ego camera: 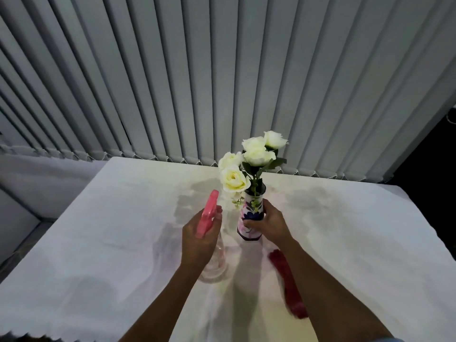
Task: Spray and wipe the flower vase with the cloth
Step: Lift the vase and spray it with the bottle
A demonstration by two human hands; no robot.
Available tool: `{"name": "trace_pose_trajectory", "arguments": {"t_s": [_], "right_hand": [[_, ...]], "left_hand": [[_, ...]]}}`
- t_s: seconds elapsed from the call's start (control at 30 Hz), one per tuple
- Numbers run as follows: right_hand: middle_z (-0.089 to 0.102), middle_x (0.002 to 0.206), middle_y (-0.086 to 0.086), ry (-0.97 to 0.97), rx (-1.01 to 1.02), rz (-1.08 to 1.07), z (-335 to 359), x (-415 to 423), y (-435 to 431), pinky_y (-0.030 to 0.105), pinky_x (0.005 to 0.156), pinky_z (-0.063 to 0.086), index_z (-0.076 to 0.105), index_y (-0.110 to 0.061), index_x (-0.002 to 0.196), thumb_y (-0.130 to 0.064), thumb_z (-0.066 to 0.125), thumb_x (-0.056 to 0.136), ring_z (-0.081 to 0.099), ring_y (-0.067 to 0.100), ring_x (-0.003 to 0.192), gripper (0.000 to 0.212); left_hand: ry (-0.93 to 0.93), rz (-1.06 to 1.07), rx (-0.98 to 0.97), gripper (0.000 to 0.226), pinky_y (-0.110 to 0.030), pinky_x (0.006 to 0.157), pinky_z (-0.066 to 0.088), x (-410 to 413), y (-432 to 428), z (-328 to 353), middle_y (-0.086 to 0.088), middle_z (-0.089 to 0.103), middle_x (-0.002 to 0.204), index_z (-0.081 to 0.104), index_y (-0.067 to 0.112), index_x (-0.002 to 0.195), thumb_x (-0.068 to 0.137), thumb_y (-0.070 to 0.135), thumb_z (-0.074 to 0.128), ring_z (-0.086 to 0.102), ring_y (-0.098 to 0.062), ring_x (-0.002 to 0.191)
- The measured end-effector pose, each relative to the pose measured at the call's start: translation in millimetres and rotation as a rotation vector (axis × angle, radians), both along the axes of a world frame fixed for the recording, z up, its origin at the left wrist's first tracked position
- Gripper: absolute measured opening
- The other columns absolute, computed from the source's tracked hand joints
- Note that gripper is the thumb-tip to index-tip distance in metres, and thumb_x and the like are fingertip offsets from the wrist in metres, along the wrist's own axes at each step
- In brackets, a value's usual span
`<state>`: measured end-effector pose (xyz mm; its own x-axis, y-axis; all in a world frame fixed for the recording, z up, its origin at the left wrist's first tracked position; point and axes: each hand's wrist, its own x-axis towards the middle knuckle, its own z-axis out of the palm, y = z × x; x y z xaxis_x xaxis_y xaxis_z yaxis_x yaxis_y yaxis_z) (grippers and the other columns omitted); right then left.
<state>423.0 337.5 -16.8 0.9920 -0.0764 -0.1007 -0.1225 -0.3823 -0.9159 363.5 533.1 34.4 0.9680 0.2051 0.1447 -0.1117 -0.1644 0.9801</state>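
Your left hand (200, 239) is wrapped around the neck of a clear spray bottle (212, 261) with a pink trigger head (207, 214), one finger curled over the front of the head; the bottle stands roughly upright, its base apparently on the cloth-covered table (98, 243), though the clear body is hard to make out. The pink head runs away from you, its nozzle end up near the lowest flower. Just to the right, your right hand (267, 224) closes around the middle of the flower vase (250, 219), fingers across its front and thumb behind. The vase stands between your two hands, upright on the table, its long axis vertical and its dark mouth tilted slightly away from you, holding white roses (249, 160) with green leaves. A dark red cloth (287, 285) lies on the table under your right forearm, lengthwise along it, untouched. Behind the table hang grey vertical blinds (222, 70).
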Motion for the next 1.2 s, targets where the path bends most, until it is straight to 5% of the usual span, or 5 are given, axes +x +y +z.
{"name": "trace_pose_trajectory", "arguments": {"t_s": [0.17,0.3,0.47,0.67,1.2], "right_hand": [[0.070,0.092,-0.011,-0.059,-0.042,0.015,30.9,6.8,2.8,0.018,0.071,0.050,0.063,-0.026,0.102,-0.021,0.087,0.060,0.066,0.005,0.084,0.048],[0.072,0.084,-0.004,-0.094,0.000,0.091,90.6,17.1,-4.4,0.025,0.072,0.053,0.064,-0.021,0.091,-0.015,0.084,0.067,0.069,0.007,0.075,0.032],[0.065,0.075,0.000,-0.118,0.016,0.193,164.0,15.1,-8.8,0.012,0.061,0.050,0.059,-0.012,0.084,-0.006,0.071,0.081,0.066,0.005,0.065,0.014],[0.070,0.085,0.005,-0.186,0.088,0.175,208.0,4.1,-4.0,0.017,0.066,0.053,0.062,-0.012,0.090,-0.003,0.066,0.084,0.069,0.010,0.072,0.011],[0.070,0.088,0.004,-0.284,0.239,-0.049,246.5,0.2,20.4,0.017,0.055,0.050,0.062,-0.012,0.095,-0.013,0.075,0.078,0.067,0.012,0.072,0.021]], "left_hand": [[-0.040,-0.041,0.080,0.009,-0.038,0.063,0.053,2.2,11.2,10.1,-0.011,0.074,0.076,0.072,0.041,0.085,0.084,0.044,0.063,0.067,-0.021,0.063],[-0.078,-0.237,0.129,0.037,-0.022,0.059,0.045,13.6,25.1,39.9,-0.002,0.072,0.078,0.058,0.056,0.109,0.093,0.022,0.058,0.056,0.000,0.052],[-0.133,-0.340,0.141,0.031,-0.029,0.063,0.053,26.3,31.8,88.8,-0.001,0.071,0.077,0.054,0.056,0.114,0.095,0.032,0.054,0.068,-0.017,0.076],[-0.178,-0.369,0.077,0.035,-0.030,0.067,0.055,26.7,40.1,120.8,0.003,0.065,0.069,0.054,0.065,0.112,0.094,0.035,0.055,0.064,-0.016,0.069],[-0.086,-0.430,0.206,0.025,-0.034,0.059,0.056,-13.8,27.2,109.4,0.001,0.073,0.072,0.073,0.033,0.097,0.085,0.049,0.060,0.069,-0.016,0.058]]}}
